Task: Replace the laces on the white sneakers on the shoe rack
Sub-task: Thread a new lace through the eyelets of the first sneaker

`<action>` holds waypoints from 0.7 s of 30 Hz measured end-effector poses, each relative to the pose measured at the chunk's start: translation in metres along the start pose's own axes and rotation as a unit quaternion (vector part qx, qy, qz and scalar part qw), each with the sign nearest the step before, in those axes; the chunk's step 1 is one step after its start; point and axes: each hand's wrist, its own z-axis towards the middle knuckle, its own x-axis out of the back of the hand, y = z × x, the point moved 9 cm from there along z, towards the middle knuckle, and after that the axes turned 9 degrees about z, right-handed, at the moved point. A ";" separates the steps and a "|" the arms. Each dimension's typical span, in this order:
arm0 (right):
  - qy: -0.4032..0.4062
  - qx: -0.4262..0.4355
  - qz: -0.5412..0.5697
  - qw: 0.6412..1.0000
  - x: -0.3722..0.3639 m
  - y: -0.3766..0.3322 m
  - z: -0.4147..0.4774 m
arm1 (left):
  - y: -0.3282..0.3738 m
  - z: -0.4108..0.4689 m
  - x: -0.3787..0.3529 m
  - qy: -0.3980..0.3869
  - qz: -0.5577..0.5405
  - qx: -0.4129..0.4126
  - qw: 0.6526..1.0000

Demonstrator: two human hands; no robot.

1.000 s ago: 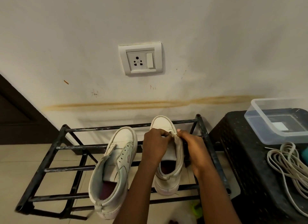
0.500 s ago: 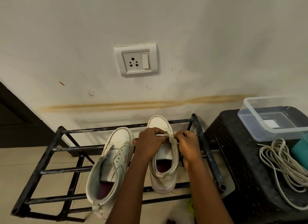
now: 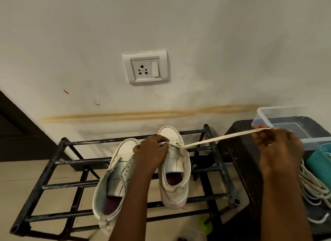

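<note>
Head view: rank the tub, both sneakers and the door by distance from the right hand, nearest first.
1. Tub, just behind the right hand.
2. Right sneaker, centre of the rack.
3. Left sneaker, beside it, further left.
4. Door, far left edge.

- Your sneakers: off-white, maroon lining.
- Your lace: plain cream.
- Rack: black, flecked white.
- Wall: off-white, marked by an ochre horizontal streak.
- Stool beside you: black, dotted pattern.
- Tub: teal.

Your white left sneaker and right sneaker point toes at the rack's back edge; a taut lace leaves the right one rightward.
</note>
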 end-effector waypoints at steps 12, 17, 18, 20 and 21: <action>-0.117 0.139 -0.240 0.954 -0.047 -0.008 -0.028 | -0.018 0.009 0.011 0.006 0.006 -0.051 0.999; -0.335 0.115 -0.502 0.789 -0.104 0.090 -0.064 | -0.020 0.007 -0.003 -0.054 0.041 -0.058 0.996; -0.357 0.122 -0.535 0.756 -0.109 0.107 -0.070 | -0.021 0.008 -0.003 -0.052 0.042 -0.057 0.996; -0.366 0.135 -0.590 0.706 -0.112 0.130 -0.075 | -0.023 0.010 -0.003 -0.038 0.051 -0.054 0.997; -0.356 0.136 -0.599 0.705 -0.110 0.132 -0.073 | -0.025 0.012 -0.003 -0.026 0.061 -0.050 0.997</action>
